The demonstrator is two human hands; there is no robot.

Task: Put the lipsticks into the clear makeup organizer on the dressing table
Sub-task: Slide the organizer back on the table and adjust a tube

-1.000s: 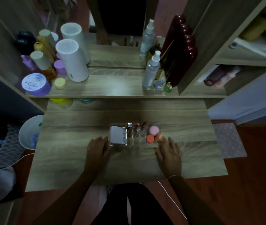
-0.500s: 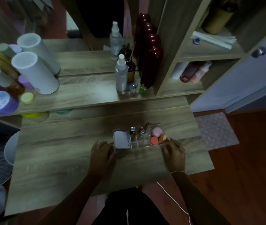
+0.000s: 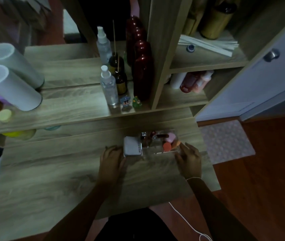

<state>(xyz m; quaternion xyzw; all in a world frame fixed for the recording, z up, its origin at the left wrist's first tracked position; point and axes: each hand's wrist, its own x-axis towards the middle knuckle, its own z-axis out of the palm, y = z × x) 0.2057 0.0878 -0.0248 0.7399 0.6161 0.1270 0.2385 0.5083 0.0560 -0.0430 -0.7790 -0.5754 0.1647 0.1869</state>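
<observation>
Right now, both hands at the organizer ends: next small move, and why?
Probably slide the clear organizer back toward the shelf. The left hand and right hand flank its two ends, lipsticks already sit inside, and none shows loose on the table.

The wooden table (image 3: 51, 180) carries the clear organizer (image 3: 159, 152) near its far right, and both hands rest on it beside that; the raised shelf (image 3: 68, 110) behind holds two white cylinders (image 3: 13, 89), a spray bottle (image 3: 109, 87), a brown bottle (image 3: 120, 80), two small figurines (image 3: 131, 102) and a yellow cap (image 3: 4, 115).
</observation>
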